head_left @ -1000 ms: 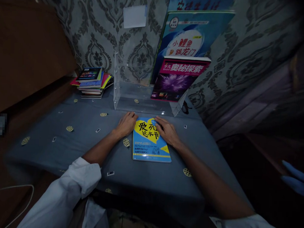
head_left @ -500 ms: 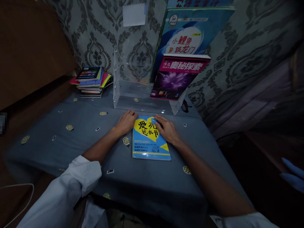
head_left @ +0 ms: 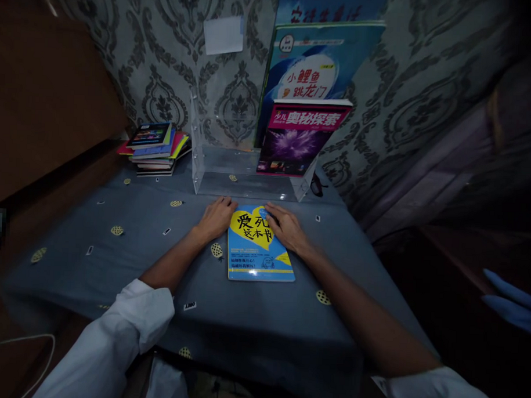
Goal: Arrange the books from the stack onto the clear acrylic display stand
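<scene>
A blue book with a yellow heart on its cover lies flat on the cloth-covered table. At its upper left corner rests my left hand, open, fingers pointing forward and touching the edge. My right hand lies open across the upper right part of the cover, fingers stretched out and hiding some of the printing. Just beyond both hands stands a clear acrylic book rack.
Large picture books and a purple-pink book lean at the rack's right side. A book stack sits at the back left. Dark glasses lie by the rack's right end. A white cable hangs at lower left.
The camera view has shifted slightly, so the rack and books appear a little further left and lower. Both hands stay at the same places on the blue book.
</scene>
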The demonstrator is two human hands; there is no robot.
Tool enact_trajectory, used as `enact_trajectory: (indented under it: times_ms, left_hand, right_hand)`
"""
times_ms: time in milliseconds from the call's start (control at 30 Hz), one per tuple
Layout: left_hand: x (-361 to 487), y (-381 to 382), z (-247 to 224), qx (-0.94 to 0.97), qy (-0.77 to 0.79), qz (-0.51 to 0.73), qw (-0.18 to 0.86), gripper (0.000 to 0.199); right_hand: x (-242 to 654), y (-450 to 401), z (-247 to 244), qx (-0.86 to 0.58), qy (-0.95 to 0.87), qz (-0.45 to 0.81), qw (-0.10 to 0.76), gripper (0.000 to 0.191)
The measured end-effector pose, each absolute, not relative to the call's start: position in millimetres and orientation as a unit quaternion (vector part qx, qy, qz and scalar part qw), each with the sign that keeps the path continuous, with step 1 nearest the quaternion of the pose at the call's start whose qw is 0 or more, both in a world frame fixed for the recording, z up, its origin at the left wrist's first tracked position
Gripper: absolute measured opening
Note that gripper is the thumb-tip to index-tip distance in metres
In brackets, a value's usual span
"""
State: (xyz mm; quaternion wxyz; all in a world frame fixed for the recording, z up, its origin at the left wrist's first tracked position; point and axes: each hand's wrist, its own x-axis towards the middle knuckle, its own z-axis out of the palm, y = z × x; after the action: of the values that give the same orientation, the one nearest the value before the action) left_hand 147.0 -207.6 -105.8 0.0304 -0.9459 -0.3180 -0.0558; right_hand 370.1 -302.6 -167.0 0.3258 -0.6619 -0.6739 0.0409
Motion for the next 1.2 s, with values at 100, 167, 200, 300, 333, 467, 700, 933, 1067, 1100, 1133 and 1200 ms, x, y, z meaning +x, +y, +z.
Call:
enact_trajectory:
  times_ms: [100,167,200,300,333,467,700,933,1067,1100,1133,1200]
  left_hand:
    - [147.1,-208.6,-104.8,-0.946,-0.318,-0.050,0.038,0.023]
    - [147.1,-209.2,-104.0,-0.947,-0.316,-0.045,0.048,0.023]
    - [147.1,-209.4,-103.7,-0.947,-0.315,-0.042,0.052,0.023]
    - [147.2,-209.7,-102.9,-0.947,-0.316,-0.038,0.052,0.022]
    - [147.2,-209.7,-102.8,-0.946,-0.317,-0.038,0.050,0.022]
    - [147.1,-208.9,-103.0,-0.947,-0.316,-0.040,0.044,0.023]
    - [146.2,-208.1,-104.7,-0.948,-0.313,-0.046,0.044,0.024]
    - [147.1,-208.7,-104.9,-0.945,-0.319,-0.046,0.046,0.023]
    - [147.3,-209.9,-103.5,-0.946,-0.318,-0.046,0.042,0.023]
    - [147.3,-210.2,-103.1,-0.946,-0.317,-0.047,0.040,0.022]
    - [147.3,-210.4,-102.8,-0.947,-0.315,-0.047,0.038,0.022]
    - [147.3,-210.7,-102.3,-0.948,-0.311,-0.046,0.038,0.022]
  right_hand:
    - [370.9,-302.1,-168.9,-0.665,-0.670,0.039,0.328,0.042]
    - [370.5,-302.3,-168.4,-0.666,-0.670,0.039,0.326,0.042]
    - [370.1,-302.5,-167.6,-0.667,-0.670,0.040,0.323,0.043]
    - [368.4,-303.1,-164.5,-0.667,-0.673,0.043,0.317,0.044]
    - [368.0,-303.2,-163.7,-0.666,-0.674,0.044,0.317,0.045]
    - [367.6,-302.9,-163.8,-0.665,-0.674,0.035,0.319,0.045]
    - [368.3,-301.7,-165.1,-0.667,-0.670,0.038,0.324,0.043]
    - [368.9,-301.5,-166.2,-0.662,-0.675,0.030,0.323,0.043]
    - [368.1,-302.1,-165.0,-0.663,-0.676,0.028,0.320,0.043]
    - [368.0,-302.2,-164.6,-0.662,-0.677,0.028,0.320,0.043]
    - [367.8,-302.3,-164.2,-0.661,-0.677,0.029,0.321,0.043]
    - [367.6,-302.4,-163.7,-0.661,-0.676,0.032,0.323,0.043]
